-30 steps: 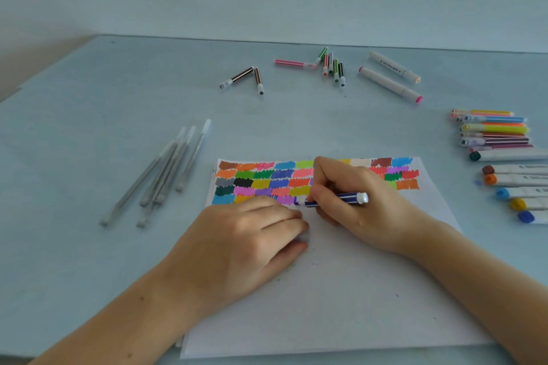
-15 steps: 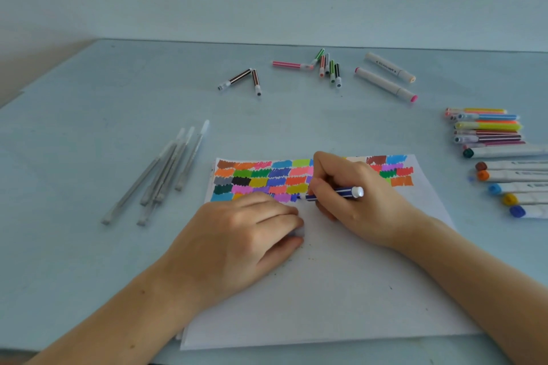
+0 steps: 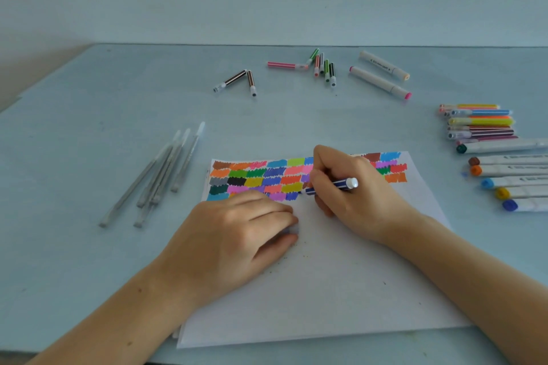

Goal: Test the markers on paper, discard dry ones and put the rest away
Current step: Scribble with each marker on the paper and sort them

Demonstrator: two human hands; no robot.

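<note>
Now right hand (image 3: pixel 353 190) pinches blue-striped, white-ended marker (image 3: pixel 341 184).

We see a matt white paper sheet (image 3: pixel 341 290) on a smooth, matt bench (image 3: pixel 89 157); the markers (image 3: pixel 480 121) and grey pens (image 3: pixel 160 175) look like glossy plastic.

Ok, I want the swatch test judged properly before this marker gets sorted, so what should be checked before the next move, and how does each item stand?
1. Right hand grips the blue striped marker: ok.
2. Marker tip on the paper: ok, at the swatch rows' end.
3. Left hand pins the paper: ok.
4. Fresh blue mark visible: cannot tell, fingers hide it.
5. Marker's cap in the left hand: cannot tell; something pale shows at the fingertips.
</note>
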